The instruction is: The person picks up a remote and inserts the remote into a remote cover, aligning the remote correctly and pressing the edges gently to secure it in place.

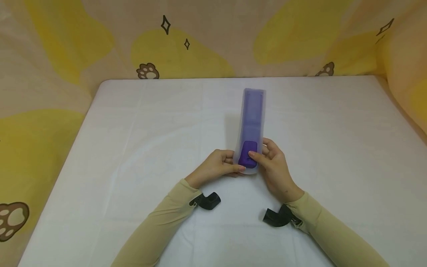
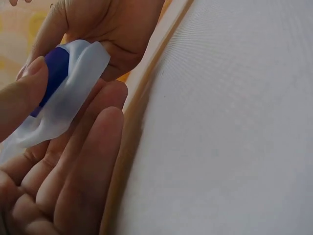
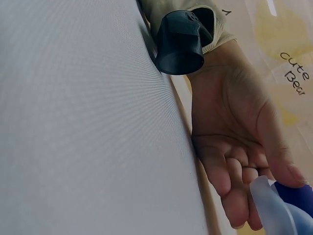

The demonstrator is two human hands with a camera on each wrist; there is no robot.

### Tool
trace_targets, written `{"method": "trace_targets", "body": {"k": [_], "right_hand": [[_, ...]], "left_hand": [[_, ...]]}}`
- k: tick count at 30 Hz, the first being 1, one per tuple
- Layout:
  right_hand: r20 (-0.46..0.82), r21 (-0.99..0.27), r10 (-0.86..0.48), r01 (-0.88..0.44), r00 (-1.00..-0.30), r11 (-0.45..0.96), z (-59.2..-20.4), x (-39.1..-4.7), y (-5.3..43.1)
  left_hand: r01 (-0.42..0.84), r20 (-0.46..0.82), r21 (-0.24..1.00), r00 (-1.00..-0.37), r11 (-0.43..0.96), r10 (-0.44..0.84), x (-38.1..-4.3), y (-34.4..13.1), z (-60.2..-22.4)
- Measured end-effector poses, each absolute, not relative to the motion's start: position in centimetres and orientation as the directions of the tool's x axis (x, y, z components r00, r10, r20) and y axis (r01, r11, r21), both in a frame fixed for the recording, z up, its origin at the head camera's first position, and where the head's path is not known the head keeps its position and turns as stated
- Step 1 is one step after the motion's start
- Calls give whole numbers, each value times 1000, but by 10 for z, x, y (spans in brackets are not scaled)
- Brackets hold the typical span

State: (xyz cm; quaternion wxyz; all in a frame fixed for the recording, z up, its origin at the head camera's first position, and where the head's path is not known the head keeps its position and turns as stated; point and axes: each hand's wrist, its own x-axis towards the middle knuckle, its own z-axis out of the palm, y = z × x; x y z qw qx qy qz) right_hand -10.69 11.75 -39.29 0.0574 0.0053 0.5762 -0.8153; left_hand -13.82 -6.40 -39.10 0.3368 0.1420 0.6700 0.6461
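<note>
A long, narrow plastic case (image 1: 252,111), translucent and purplish with a dark purple latch (image 1: 247,160) at its near end, is held between both hands over the table. My left hand (image 1: 215,167) pinches its near left corner, thumb on top and fingers beneath. On the other side, my right hand (image 1: 275,168) grips the right edge, its thumb resting on the latch and its fingers behind. In the left wrist view the case's end (image 2: 73,98) appears clouded and clear around the blue-purple latch. Only a corner of the case (image 3: 276,210) enters the right wrist view. Its contents cannot be made out.
A white cloth covers the table (image 1: 160,122). Behind and beside it hangs a yellow and beige patterned curtain (image 1: 207,22). Black curved mounts (image 1: 209,201) are strapped at both wrists, over beige sleeves (image 1: 160,222).
</note>
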Motion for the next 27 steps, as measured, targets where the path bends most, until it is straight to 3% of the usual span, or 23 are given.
{"method": "trace_targets", "body": {"k": [19, 27], "right_hand": [[-143, -905, -115, 177, -983, -387, -391, -109, 121], [-223, -848, -136, 261, -965, -461, -385, -114, 123]], "left_hand": [[-274, -307, 950, -746, 148, 591, -137, -63, -393], [-286, -291, 951, -700, 118, 652, -139, -68, -395]]}}
